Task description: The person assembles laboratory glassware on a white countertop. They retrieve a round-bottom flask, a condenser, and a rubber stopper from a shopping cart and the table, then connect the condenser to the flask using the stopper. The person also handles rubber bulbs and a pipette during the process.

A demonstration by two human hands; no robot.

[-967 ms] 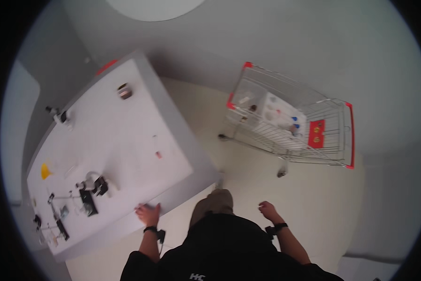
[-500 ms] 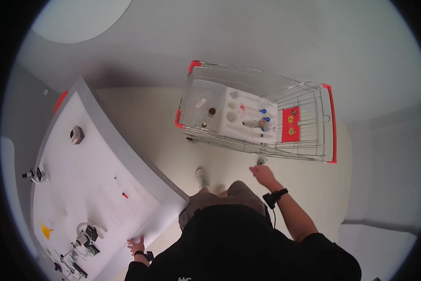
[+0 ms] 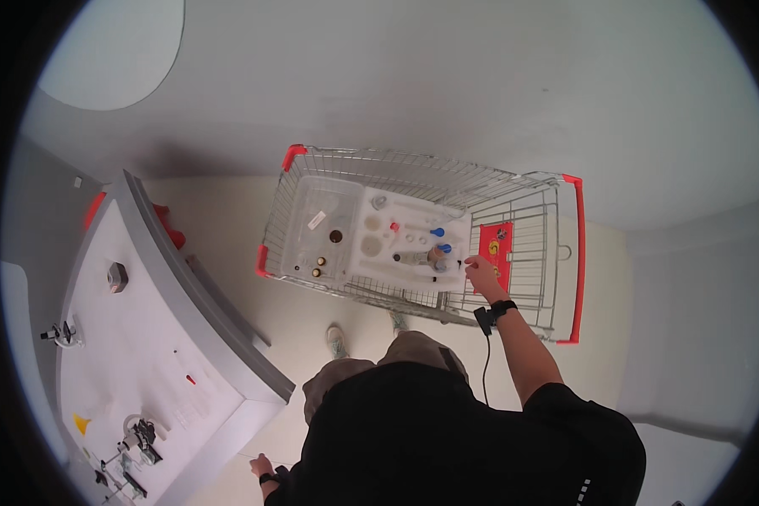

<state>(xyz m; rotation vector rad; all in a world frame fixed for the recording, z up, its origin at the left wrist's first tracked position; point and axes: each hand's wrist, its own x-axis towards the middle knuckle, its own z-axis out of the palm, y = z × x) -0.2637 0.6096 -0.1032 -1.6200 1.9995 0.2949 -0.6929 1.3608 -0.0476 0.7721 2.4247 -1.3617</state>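
We count one left hand (image 3: 261,465) and one right hand (image 3: 482,276), two wristbands (image 3: 503,308), two shoes (image 3: 336,341), one table (image 3: 126,354) and one shopping cart (image 3: 579,253). In the cart we count one clear bin (image 3: 297,240), one white foam tray (image 3: 383,270) and two blue caps (image 3: 437,232); on the table, one yellow funnel (image 3: 81,423) and one hexagonal container (image 3: 117,277).

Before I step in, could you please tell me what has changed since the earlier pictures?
The right hand moved forward over the shopping cart, beside the white tray; the left hand came away from the table. I see nothing clearly taken hold of. The yellow funnel and small red piece stayed on the table.
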